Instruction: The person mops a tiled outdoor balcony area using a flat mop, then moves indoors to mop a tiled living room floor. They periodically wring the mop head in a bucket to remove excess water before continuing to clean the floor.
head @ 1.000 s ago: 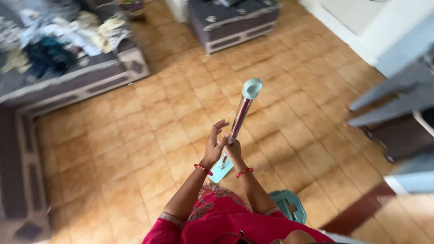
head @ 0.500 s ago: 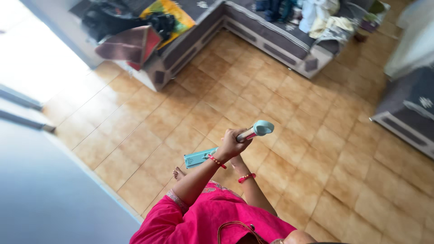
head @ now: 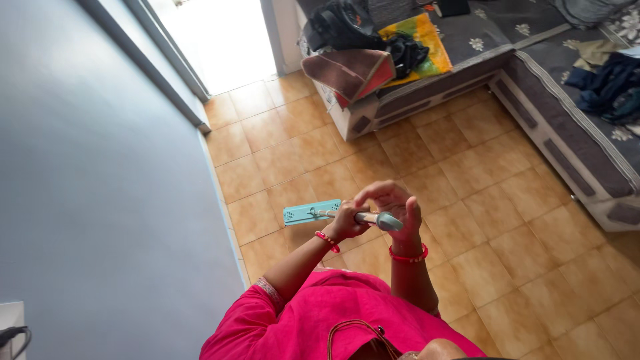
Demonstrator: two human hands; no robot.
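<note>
The left hand (head: 347,223) was closed round the flat mop's handle (head: 369,218), whereas the right hand (head: 399,205), formerly lower on the shaft, now arched loosely over the handle's cap with fingers (head: 380,193) half open, the mop head (head: 311,213) lying beyond the left fingers on the tiled floor (head: 467,200).

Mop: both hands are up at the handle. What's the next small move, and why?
Probably close the right hand onto the mop's teal end cap. Its fingers are spread open above the cap, while the left hand alone grips the shaft. The flat mop head hangs near the tiled floor beside the grey wall.
</note>
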